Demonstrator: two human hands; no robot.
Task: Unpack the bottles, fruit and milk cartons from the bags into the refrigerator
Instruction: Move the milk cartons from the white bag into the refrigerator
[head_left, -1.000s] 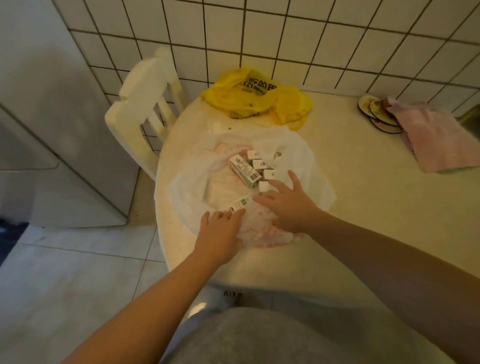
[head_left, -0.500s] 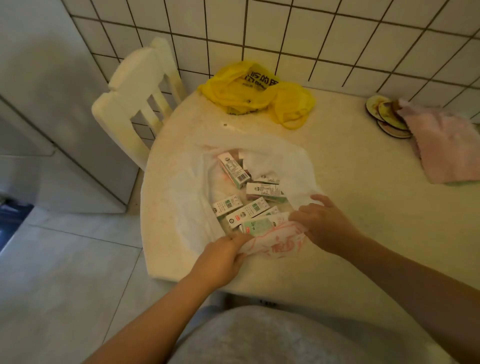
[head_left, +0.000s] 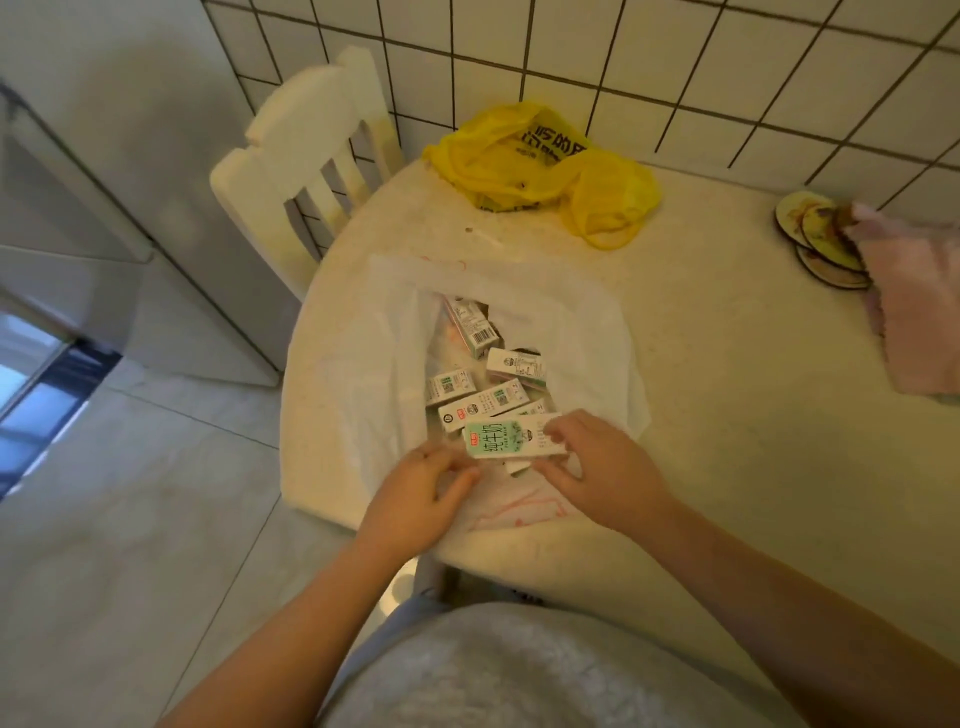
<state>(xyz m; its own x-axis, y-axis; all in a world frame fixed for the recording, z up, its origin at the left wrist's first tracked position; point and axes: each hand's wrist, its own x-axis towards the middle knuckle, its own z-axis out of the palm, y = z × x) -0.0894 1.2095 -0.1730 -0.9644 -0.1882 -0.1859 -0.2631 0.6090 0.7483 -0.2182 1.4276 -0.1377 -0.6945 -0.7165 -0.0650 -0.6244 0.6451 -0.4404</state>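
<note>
While both hands meet at the near edge of a round table (head_left: 727, 415), a green-and-white milk carton (head_left: 511, 439) lies crosswise between them, just above the open mouth of a white plastic bag (head_left: 582, 332); the right hand (head_left: 602, 473) holds the carton's right end, its fingers (head_left: 558, 434) curled over the top edge and the thumb under it; the left hand (head_left: 421, 493) sits at the carton's lower left corner with its fingers (head_left: 462, 470) bent and close together, though motion blur makes it impossible to tell whether they pinch the carton or the bag's film beneath it. Several other cartons (head_left: 483, 400) lie jumbled on their sides inside the white bag, which is spread flat on the table; a crumpled yellow bag (head_left: 535, 161) with dark printing rests further back, near the tiled wall (head_left: 519, 52), well apart from the white one. A white slatted chair (head_left: 306, 156) stands at the table's far left side, its back touching the rim; a small stack of round coasters (head_left: 815, 228) sits at the right, partly covered by a pink cloth (head_left: 919, 312); a tall pale appliance (head_left: 130, 156) stands at the left on the light floor (head_left: 130, 493); the person's grey top (head_left: 519, 675) fills the bottom of the view.
</note>
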